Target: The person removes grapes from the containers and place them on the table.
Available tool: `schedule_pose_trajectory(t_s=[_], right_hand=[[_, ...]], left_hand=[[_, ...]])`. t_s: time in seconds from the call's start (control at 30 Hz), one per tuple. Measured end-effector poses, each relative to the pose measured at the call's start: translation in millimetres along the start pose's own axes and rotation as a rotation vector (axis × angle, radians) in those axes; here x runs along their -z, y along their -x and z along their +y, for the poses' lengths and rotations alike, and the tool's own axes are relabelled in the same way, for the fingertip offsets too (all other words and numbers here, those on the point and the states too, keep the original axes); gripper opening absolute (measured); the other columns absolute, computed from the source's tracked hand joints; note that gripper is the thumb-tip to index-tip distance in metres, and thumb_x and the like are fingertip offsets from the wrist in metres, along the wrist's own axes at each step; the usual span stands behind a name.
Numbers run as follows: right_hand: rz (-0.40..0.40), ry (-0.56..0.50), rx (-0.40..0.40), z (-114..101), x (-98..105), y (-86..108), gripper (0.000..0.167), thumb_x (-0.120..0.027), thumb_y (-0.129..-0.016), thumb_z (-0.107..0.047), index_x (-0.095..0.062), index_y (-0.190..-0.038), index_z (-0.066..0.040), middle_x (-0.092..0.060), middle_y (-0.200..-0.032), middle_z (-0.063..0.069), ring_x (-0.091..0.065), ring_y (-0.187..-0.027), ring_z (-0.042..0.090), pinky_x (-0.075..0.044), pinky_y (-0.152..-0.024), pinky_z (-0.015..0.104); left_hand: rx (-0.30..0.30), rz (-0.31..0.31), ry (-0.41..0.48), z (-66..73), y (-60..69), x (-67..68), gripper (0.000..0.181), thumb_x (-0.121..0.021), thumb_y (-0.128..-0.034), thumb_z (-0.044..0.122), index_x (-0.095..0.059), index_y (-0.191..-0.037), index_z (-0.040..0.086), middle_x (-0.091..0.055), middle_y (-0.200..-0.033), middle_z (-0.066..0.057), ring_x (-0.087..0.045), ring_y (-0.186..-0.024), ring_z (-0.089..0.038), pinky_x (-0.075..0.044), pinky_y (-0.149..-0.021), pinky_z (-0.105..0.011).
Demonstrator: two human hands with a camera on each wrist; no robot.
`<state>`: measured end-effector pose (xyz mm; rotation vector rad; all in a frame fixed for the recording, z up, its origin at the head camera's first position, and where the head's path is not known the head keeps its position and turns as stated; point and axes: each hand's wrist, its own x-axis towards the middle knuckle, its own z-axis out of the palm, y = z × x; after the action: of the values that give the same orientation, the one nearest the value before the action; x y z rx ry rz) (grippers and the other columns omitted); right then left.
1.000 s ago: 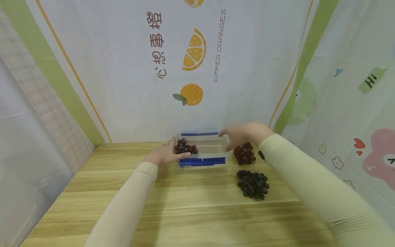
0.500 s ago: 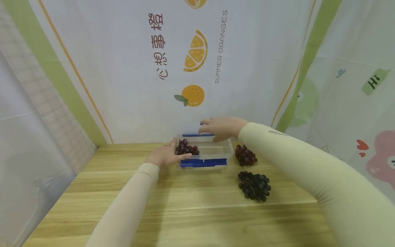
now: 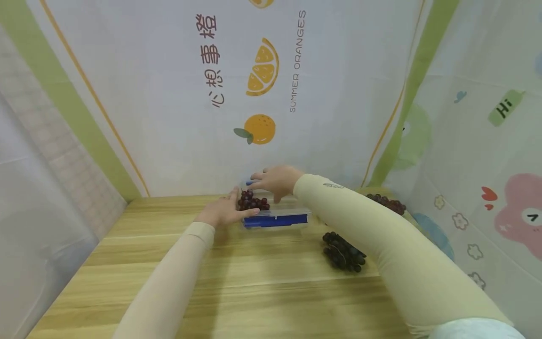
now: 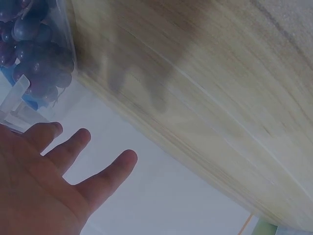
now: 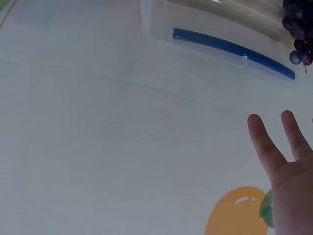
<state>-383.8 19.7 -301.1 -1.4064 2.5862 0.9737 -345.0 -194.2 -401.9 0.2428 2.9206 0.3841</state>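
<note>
A clear plastic food container [image 3: 276, 213] with blue clips stands at the back of the table. A bunch of red grapes [image 3: 252, 202] lies inside its left end. My left hand [image 3: 222, 210] is at that end, fingers extended, thumb along the front rim. In the left wrist view, several fingers [image 4: 105, 182] stand apart beside the container. My right hand [image 3: 277, 181] hovers over the container's back side with nothing in it. Its fingers [image 5: 264, 142] are spread in the right wrist view, short of the blue clip [image 5: 230, 46].
A bunch of black grapes [image 3: 343, 252] lies on the wooden table [image 3: 271, 292] to the right. Farther back, more red grapes [image 3: 387, 202] show past my right sleeve [image 3: 360, 216], which hides part of that area. A printed cloth [image 3: 338, 117] hangs directly behind the container.
My right hand has moved left from the container's right end across its back side. Its sleeve now covers the nearer red grapes and uncovers others farther right. The left hand stays put.
</note>
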Motion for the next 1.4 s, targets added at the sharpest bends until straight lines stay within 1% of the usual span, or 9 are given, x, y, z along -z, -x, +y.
schedule_pose_trajectory(t_s=[0.23,0.4,0.67,0.87,0.97,1.13,1.2,1.3,1.4], right_hand=[[-0.016,0.172,0.050,-10,-6,-27.5,0.093,-0.082,-0.091,-0.054,-0.032,-0.168,-0.035,-0.029,-0.177,-0.002,-0.049,-0.152,0.028,-0.055,-0.113,0.043],[-0.063,0.273,0.079,-20,-13,-38.3,0.091,-0.077,-0.095,-0.055,-0.024,-0.168,-0.047,-0.024,-0.179,-0.007,-0.043,-0.157,0.024,-0.061,-0.104,0.042],[-0.071,0.203,0.028,-32,-24,-49.9,0.071,-0.059,-0.109,-0.043,-0.018,-0.166,-0.057,-0.040,-0.172,-0.011,-0.056,-0.145,0.019,-0.061,-0.105,0.043],[-0.145,0.152,-0.092,-31,-43,-51.8,0.074,-0.056,-0.112,-0.029,-0.014,-0.165,-0.059,-0.045,-0.170,-0.008,-0.053,-0.149,0.021,-0.058,-0.110,0.042],[-0.140,0.160,-0.119,-29,-50,-53.6,0.071,-0.058,-0.111,-0.030,-0.020,-0.166,-0.055,-0.033,-0.176,-0.004,-0.048,-0.154,0.024,-0.057,-0.110,0.044],[-0.086,0.190,-0.091,-30,-52,-58.1,0.066,-0.063,-0.109,-0.031,-0.032,-0.166,-0.046,-0.019,-0.180,-0.004,-0.031,-0.164,0.024,-0.059,-0.107,0.042],[-0.073,0.178,-0.066,-32,-52,-60.9,0.064,-0.064,-0.109,-0.030,-0.036,-0.166,-0.040,-0.019,-0.181,-0.007,-0.028,-0.165,0.022,-0.059,-0.107,0.043],[-0.067,0.135,-0.040,-33,-51,-63.7,0.063,-0.065,-0.108,-0.025,-0.040,-0.165,-0.035,-0.023,-0.179,-0.011,-0.035,-0.162,0.019,-0.059,-0.107,0.045],[-0.057,0.100,-0.025,-33,-52,-63.2,0.066,-0.064,-0.108,-0.020,-0.037,-0.166,-0.036,-0.028,-0.177,-0.010,-0.045,-0.156,0.019,-0.058,-0.109,0.046]], left_hand=[[-0.007,0.004,-0.006,1.6,-0.2,0.3,0.137,-0.034,-0.0797,0.104,0.004,-0.172,0.011,-0.017,-0.179,-0.017,-0.040,-0.156,-0.047,-0.056,-0.105,-0.059],[-0.014,0.007,-0.010,0.3,-2.6,-4.6,0.139,-0.032,-0.0771,0.107,0.004,-0.173,0.012,-0.015,-0.180,-0.013,-0.043,-0.154,-0.047,-0.059,-0.097,-0.057],[-0.015,0.012,-0.014,0.6,-2.8,-3.8,0.141,-0.030,-0.0755,0.108,0.003,-0.173,0.011,-0.017,-0.179,-0.015,-0.037,-0.158,-0.045,-0.053,-0.109,-0.059],[0.002,0.016,-0.028,3.0,0.2,-0.9,0.139,-0.031,-0.0766,0.107,0.002,-0.173,0.012,-0.026,-0.176,-0.019,-0.042,-0.154,-0.048,-0.063,-0.081,-0.050],[0.014,0.019,-0.042,3.8,0.8,-0.1,0.138,-0.031,-0.0776,0.106,0.001,-0.173,0.013,-0.029,-0.175,-0.019,-0.041,-0.155,-0.048,-0.063,-0.087,-0.052],[0.027,0.010,-0.077,2.9,-1.6,-0.5,0.136,-0.027,-0.0782,0.107,0.001,-0.173,0.013,-0.029,-0.175,-0.019,-0.040,-0.156,-0.048,-0.060,-0.097,-0.056],[0.038,-0.004,-0.080,2.1,-2.4,-0.8,0.137,-0.026,-0.0773,0.107,0.003,-0.173,0.014,-0.027,-0.176,-0.018,-0.040,-0.156,-0.047,-0.062,-0.091,-0.051],[0.043,-0.012,-0.069,1.4,-1.6,0.0,0.137,-0.027,-0.0769,0.107,0.005,-0.173,0.015,-0.025,-0.177,-0.016,-0.040,-0.157,-0.046,-0.063,-0.084,-0.047],[0.030,-0.005,-0.045,1.4,1.1,1.5,0.137,-0.030,-0.0781,0.106,0.003,-0.173,0.013,-0.025,-0.177,-0.018,-0.037,-0.158,-0.046,-0.061,-0.096,-0.054]])
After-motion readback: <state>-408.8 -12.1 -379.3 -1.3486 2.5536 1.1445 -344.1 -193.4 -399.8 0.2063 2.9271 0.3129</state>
